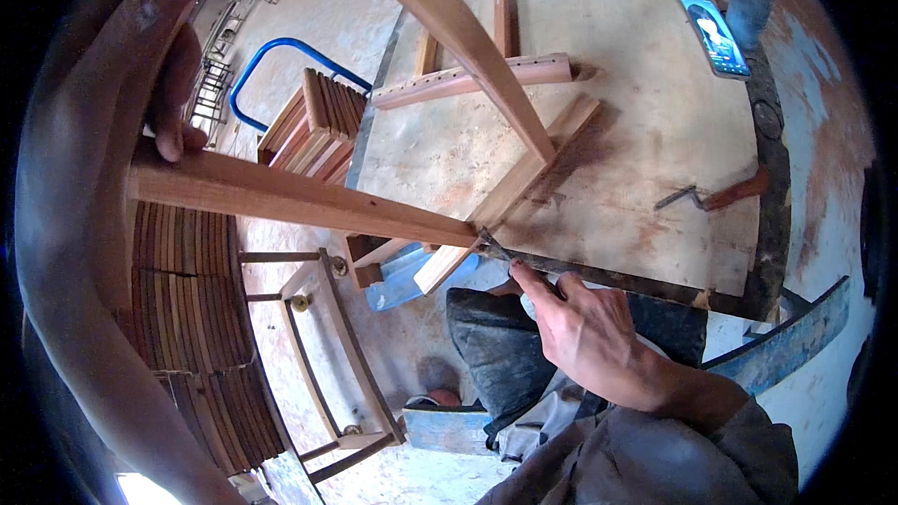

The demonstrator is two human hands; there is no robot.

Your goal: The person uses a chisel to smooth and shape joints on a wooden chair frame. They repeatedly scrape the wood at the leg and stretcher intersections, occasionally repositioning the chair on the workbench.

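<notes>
My left hand (170, 75) reaches up at the far left, its fingers bent round a wooden frame close to where a long rail (309, 194) joins it. That rail and a second bar (458, 33) run down toward a wooden crosspiece (510, 201), which lies over the workbench edge. My right hand (594, 327) is closed round a small tool with a narrow metal blade (495, 245), index finger stretched along it. The blade's tip touches the joint between rail and crosspiece. The tool's handle is mostly hidden in my palm.
The workbench (673, 131) bears a lit smartphone (716, 36), a cranked tool with a wooden handle (734, 191) and another wooden frame (468, 82). Stacked wooden slats (192, 318), a blue tubular frame (245, 84) and a wooden frame with castors (360, 346) stand left.
</notes>
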